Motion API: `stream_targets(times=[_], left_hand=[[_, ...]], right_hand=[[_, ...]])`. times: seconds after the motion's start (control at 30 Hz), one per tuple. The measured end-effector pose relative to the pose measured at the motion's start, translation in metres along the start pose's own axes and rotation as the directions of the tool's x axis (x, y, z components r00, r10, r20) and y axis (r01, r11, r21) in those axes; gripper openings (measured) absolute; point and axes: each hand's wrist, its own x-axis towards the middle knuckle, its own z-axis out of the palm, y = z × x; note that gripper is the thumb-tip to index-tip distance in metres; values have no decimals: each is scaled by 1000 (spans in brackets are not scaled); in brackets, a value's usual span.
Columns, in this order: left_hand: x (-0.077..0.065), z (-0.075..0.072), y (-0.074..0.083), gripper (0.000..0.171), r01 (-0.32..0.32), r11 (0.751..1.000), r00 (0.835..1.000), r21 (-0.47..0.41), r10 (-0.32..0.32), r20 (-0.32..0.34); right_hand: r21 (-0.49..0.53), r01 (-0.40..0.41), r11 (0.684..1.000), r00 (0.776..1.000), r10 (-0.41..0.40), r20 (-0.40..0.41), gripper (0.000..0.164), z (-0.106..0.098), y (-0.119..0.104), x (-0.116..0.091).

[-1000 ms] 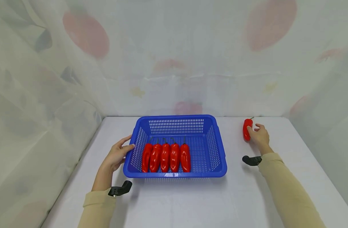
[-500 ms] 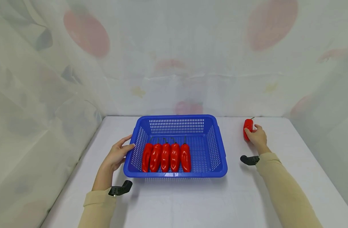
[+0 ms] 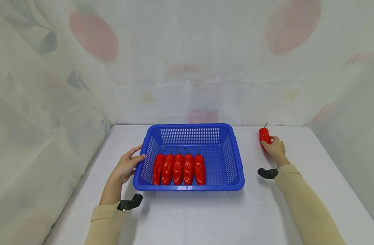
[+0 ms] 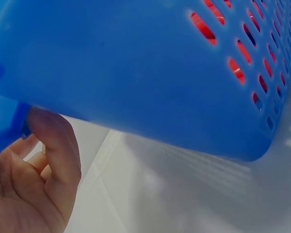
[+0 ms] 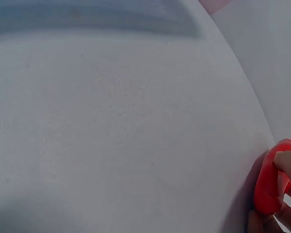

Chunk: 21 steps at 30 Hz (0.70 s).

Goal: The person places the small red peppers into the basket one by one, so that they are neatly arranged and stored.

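Observation:
My left hand (image 3: 125, 166) grips the left rim of a blue plastic basket (image 3: 190, 188), thumb over the edge and fingers beneath it. Several red chili peppers (image 3: 177, 169) lie side by side in the basket's left and middle part, stems pointing away. On the right, my right hand (image 3: 275, 148) pinches a single red chili pepper (image 3: 264, 135) between thumb and fingers, its stem up. In the right wrist view this pepper (image 5: 269, 187) sits at the right edge, the thumb across it. Red shows through the slots of the basket wall (image 4: 136, 73) in the left wrist view.
The basket stands mid-table on a white tabletop (image 3: 211, 217). A patterned curtain (image 3: 187, 61) rises behind the far edge and at both sides. A black wrist camera (image 3: 130, 202) sits on the left wrist, another camera (image 3: 267, 173) on the right.
The right hand has shifted slightly left and closed its thumb and fingers on the single pepper, which has tilted, its stem end swinging left. Left hand and basket stay put.

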Motion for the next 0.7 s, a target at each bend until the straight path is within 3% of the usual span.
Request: stream_targets(times=[0.3,0.7], left_hand=[[1,0,0,61,-1,1000,1000,-8,2,5],[0,0,2,61,-1,1000,1000,-8,1,1]], right_hand=[[23,-22,1000,999,21,28,60,1,5,-6],[19,23,1000,997,-24,76,62,4,11,-15]])
